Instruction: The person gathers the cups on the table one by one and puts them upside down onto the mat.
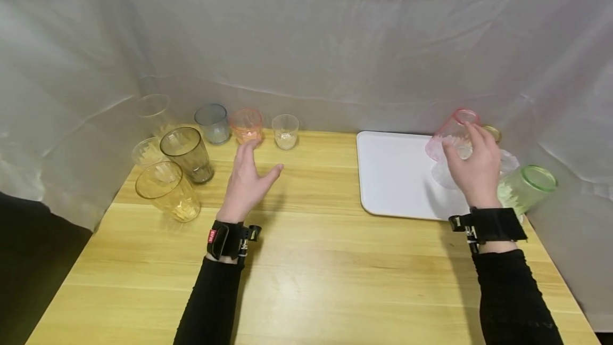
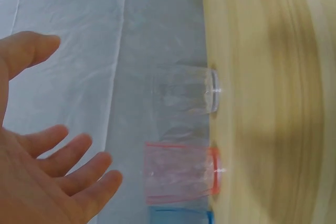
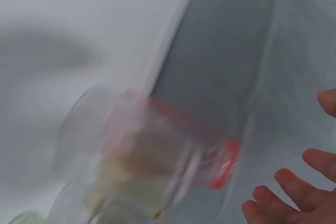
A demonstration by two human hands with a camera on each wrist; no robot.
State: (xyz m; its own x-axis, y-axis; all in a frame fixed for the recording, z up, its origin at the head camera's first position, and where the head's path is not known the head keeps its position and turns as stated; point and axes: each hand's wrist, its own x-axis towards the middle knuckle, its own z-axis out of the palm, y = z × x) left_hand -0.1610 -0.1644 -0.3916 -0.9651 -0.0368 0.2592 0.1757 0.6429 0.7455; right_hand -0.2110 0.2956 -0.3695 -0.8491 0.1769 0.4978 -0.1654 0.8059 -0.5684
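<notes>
Over a wooden tabletop (image 1: 359,270), left hand (image 1: 246,182) and right hand (image 1: 474,172) hang released, near an orange cup (image 1: 246,120) at ten o'clock in the head view and a pink glass (image 1: 442,140) at three, where slow, light fingers would likely best avoid toppling.

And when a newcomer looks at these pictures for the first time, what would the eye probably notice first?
Probably the white tray, bright on the right side of the table, with a pink glass and a green glass towards its right end. Next, the bare hands, neither holding anything: the left hand left of the tray, the right hand above its right part.
</notes>
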